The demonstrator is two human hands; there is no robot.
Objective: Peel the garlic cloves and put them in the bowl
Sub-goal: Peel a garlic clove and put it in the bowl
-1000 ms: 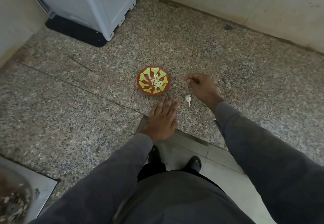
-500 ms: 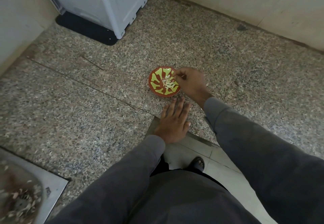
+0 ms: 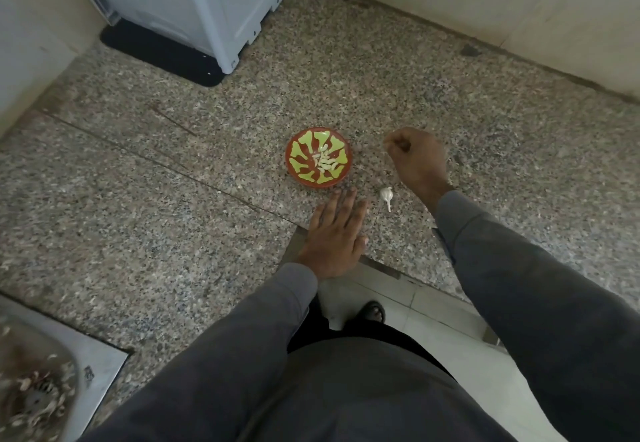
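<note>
Seen from above on a speckled granite counter point(image 3: 145, 220): a red bowl with a yellow-green pattern point(image 3: 318, 156), peeled garlic cloves point(image 3: 325, 161) heaped at its centre. At the bowl's 6 o'clock, left hand point(image 3: 335, 238) pressed flat on the stone, fingers spread open and gripping nothing, fingertips just short of the rim. At the bowl's 3 o'clock, right hand point(image 3: 417, 161) raised off the counter, fingers curled shut in a loose fist; whether anything is pinched inside cannot be told. Between the two hands, at the bowl's 4 o'clock, a small white garlic bulb point(image 3: 386, 195) lying alone on the stone, stem pointing toward the camera, touching neither hand. At 11 o'clock, well apart, a grey-white appliance point(image 3: 194, 1) on a black mat point(image 3: 162, 57). At 7 o'clock, far corner, a steel sink point(image 3: 41, 386) scattered with papery peels. Grey sleeves filling the foreground, with a dark sandal point(image 3: 372, 311) on the tiled floor below the counter edge.
</note>
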